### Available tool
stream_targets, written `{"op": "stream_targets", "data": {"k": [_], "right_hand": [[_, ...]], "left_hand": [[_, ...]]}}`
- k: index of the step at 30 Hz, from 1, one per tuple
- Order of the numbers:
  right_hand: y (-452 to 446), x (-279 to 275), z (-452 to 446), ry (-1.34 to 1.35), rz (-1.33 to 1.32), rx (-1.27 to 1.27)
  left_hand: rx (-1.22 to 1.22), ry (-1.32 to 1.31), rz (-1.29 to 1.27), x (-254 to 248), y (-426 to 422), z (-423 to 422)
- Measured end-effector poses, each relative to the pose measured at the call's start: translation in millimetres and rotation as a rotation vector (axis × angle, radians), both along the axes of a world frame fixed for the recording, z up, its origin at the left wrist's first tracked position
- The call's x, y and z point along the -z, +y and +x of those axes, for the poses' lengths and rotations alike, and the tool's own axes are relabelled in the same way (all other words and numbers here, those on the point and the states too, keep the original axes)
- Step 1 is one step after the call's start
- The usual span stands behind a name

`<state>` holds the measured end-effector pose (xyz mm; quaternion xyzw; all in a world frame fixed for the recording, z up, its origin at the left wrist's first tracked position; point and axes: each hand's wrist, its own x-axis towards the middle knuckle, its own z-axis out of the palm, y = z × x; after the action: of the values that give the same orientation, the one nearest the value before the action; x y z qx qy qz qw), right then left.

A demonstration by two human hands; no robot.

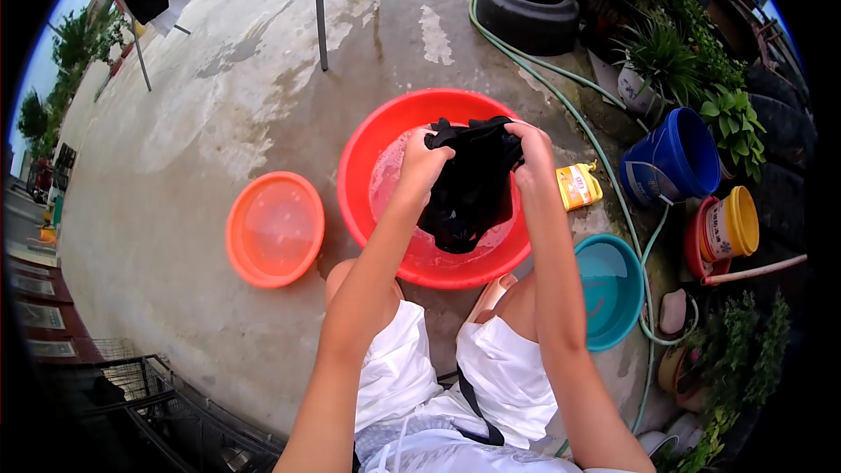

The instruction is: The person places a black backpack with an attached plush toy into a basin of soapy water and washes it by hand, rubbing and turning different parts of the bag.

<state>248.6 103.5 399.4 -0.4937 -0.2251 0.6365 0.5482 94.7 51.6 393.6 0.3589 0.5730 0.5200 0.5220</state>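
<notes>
A black cloth garment (469, 180) hangs bunched between my two hands over a large red basin (368, 245). Soapy water with pale suds (385, 171) shows inside the basin, left of the cloth. My left hand (424, 165) grips the garment's upper left edge, fingers closed on it. At the upper right edge, my right hand (532, 151) pinches the same garment. The lower end of the cloth reaches down into the basin; whether it touches the water I cannot tell. What kind of garment it is does not show.
A small orange basin (275, 271) with water stands left, a teal basin (635, 298) with water right. Beside the red basin is a yellow detergent jug (578, 187). A green hose (578, 114) runs past a blue bucket (632, 171) and potted plants (666, 61). Metal rack legs (321, 17) stand ahead.
</notes>
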Motion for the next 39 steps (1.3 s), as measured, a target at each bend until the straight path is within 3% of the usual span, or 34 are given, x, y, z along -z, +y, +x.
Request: {"op": "stream_targets", "data": {"k": [6, 13, 17, 18, 22, 28, 31, 36, 39], "right_hand": [[-15.9, -16.9, -27.0, 0.013, 0.005, -0.044], [-16.9, -13.8, -37.3, -0.169, 0.061, -0.135], [-21.2, -12.9, -42.3, -0.219, 0.082, -0.224], [-21.7, -11.3, -44.4, -0.239, 0.087, -0.244], [-21.5, -11.3, -45.3, -0.263, 0.088, -0.264], [-15.7, -22.7, -49.1, -0.309, 0.126, -0.296], [-5.6, -13.9, -49.2, -0.815, 0.365, -0.354], [3.5, -18.1, -43.2, -0.521, 0.205, -0.453], [19.0, 12.5, -17.0, -0.488, 0.224, -0.286]], "left_hand": [[0.094, -0.139, -0.098, 3.0, -3.4, 20.4], [0.406, 0.050, -0.178, -9.4, -17.4, 27.1], [0.410, 0.318, 0.065, 50.1, -7.5, 23.7], [0.325, 0.486, -0.006, 38.9, -13.7, 25.6], [0.154, 0.521, -0.074, 32.8, -8.0, 29.3], [-0.046, 0.059, -0.024, 33.0, 5.2, 26.8], [-0.129, -0.184, -0.004, 17.9, 6.6, 24.0], [-0.212, -0.327, 0.075, 11.0, 16.1, 16.9], [-0.275, -0.374, 0.101, 3.6, 23.3, 15.7]]}}
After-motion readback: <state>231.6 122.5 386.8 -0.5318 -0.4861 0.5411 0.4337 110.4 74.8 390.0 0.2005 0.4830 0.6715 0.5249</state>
